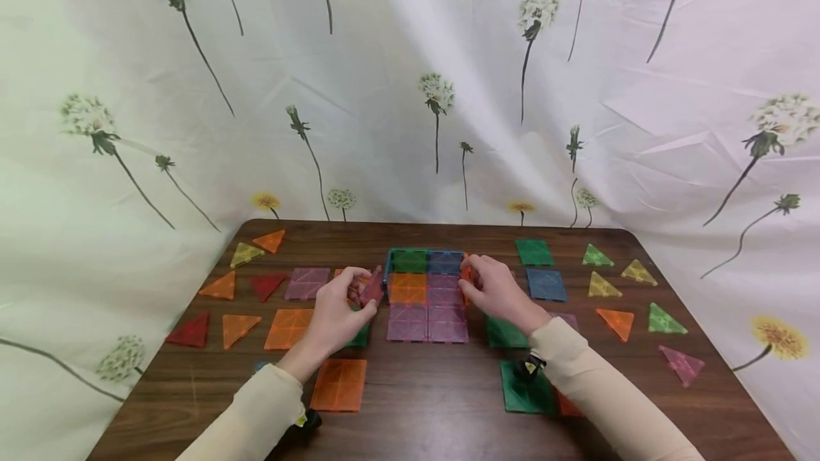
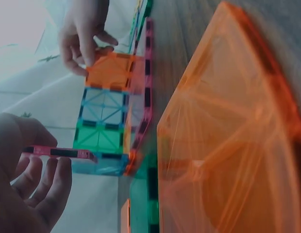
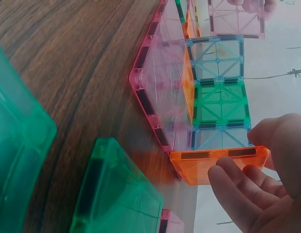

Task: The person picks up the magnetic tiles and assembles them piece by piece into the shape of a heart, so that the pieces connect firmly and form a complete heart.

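Observation:
In the head view my left hand point(image 1: 333, 315) pinches a pink square magnetic tile point(image 1: 371, 289) by its edges, thumb on one side and fingers on the other. This tile point(image 2: 60, 153) is held up beside the left wall of a low tile structure. My right hand point(image 1: 496, 294) pinches an upright orange tile point(image 3: 218, 158) at the structure's right side, thumb inside and fingers outside. Upright green point(image 3: 221, 103) and blue point(image 1: 446, 260) tiles form the back wall, and a blue tile point(image 1: 387, 267) stands at the left. Purple point(image 1: 408, 324) and orange point(image 1: 408, 289) squares make up the floor.
Loose orange squares point(image 1: 339, 385) and red, orange and yellow triangles point(image 1: 221, 285) lie left. On the right are green squares point(image 1: 534, 252), a blue square point(image 1: 547, 284) and several triangles point(image 1: 598, 255). A floral cloth point(image 1: 384, 91) hangs behind the wooden table point(image 1: 423, 404).

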The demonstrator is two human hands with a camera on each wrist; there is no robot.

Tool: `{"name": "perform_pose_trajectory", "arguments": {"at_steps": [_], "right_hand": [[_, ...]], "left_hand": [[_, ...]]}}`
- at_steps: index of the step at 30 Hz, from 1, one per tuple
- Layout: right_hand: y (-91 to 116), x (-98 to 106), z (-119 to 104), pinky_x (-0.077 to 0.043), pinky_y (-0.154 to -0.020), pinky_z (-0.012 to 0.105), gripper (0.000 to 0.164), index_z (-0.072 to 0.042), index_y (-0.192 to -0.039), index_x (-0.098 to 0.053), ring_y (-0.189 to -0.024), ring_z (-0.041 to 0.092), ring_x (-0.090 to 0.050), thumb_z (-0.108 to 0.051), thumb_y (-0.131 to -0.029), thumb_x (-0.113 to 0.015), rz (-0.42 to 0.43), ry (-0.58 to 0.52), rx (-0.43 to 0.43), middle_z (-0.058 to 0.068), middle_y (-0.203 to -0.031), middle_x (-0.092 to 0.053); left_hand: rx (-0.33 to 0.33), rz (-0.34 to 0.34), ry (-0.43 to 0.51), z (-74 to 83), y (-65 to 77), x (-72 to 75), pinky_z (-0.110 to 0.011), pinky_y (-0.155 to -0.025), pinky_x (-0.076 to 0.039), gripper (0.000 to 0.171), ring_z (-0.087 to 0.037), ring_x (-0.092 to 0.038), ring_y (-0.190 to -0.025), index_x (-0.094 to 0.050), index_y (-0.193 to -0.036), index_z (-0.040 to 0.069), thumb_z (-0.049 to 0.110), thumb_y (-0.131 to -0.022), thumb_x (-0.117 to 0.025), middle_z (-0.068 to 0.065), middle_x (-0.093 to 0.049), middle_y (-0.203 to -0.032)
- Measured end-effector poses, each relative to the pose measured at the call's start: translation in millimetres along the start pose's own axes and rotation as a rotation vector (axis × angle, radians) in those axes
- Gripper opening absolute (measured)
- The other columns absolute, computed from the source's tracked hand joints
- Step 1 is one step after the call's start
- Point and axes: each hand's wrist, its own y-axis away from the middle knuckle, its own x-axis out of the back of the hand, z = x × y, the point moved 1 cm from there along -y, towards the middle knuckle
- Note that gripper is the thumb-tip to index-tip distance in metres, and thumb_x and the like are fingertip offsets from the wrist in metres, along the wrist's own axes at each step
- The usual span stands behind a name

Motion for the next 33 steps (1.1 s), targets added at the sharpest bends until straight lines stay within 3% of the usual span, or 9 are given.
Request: {"name": "perform_pose_trajectory", "arguments": {"at_steps": [6, 18, 26, 33], "right_hand": [[0.5, 0.4, -0.9, -0.047, -0.058, 0.026, 0.023, -0.001, -0.115, -0.069, -0.068, 0.009, -0.052, -0.015, -0.097, -0.075, 0.012, 0.001, 0.019, -0.001, -0.084, -0.058], [-0.1, -1.2, 0.1, -0.048, -0.059, 0.026, 0.023, -0.004, -0.117, -0.068, -0.070, 0.012, -0.053, -0.016, -0.099, -0.074, -0.013, -0.002, -0.011, 0.000, -0.087, -0.057], [0.6, -1.2, -1.4, -0.049, -0.057, 0.025, 0.023, -0.005, -0.118, -0.067, -0.068, 0.011, -0.052, -0.016, -0.099, -0.074, -0.029, -0.011, -0.027, 0.001, -0.087, -0.058], [0.3, 0.3, -2.8, -0.048, -0.055, 0.025, 0.024, -0.004, -0.118, -0.067, -0.066, 0.011, -0.052, -0.015, -0.099, -0.075, -0.024, -0.010, -0.029, 0.002, -0.088, -0.058]], "left_hand": [[-0.018, 0.008, -0.036, 3.3, 3.9, -2.7, -0.030, -0.067, -0.053, 0.041, -0.011, -0.059, -0.073, -0.064, -0.119, 0.006, -0.001, -0.082, -0.081, 0.002, -0.063, -0.086], [0.060, -0.052, -0.021, 10.1, 8.3, -2.6, -0.027, -0.066, -0.050, 0.043, -0.013, -0.056, -0.071, -0.058, -0.114, 0.008, -0.002, -0.079, -0.079, 0.002, -0.058, -0.082], [0.140, -0.154, -0.029, 10.3, 12.4, -4.0, -0.026, -0.066, -0.047, 0.042, -0.014, -0.052, -0.071, -0.059, -0.114, 0.008, 0.000, -0.077, -0.077, -0.001, -0.058, -0.090], [0.157, -0.162, -0.032, 16.7, 15.8, -9.1, -0.026, -0.064, -0.048, 0.044, -0.011, -0.053, -0.069, -0.059, -0.117, 0.009, 0.000, -0.078, -0.078, 0.000, -0.059, -0.091]]}}
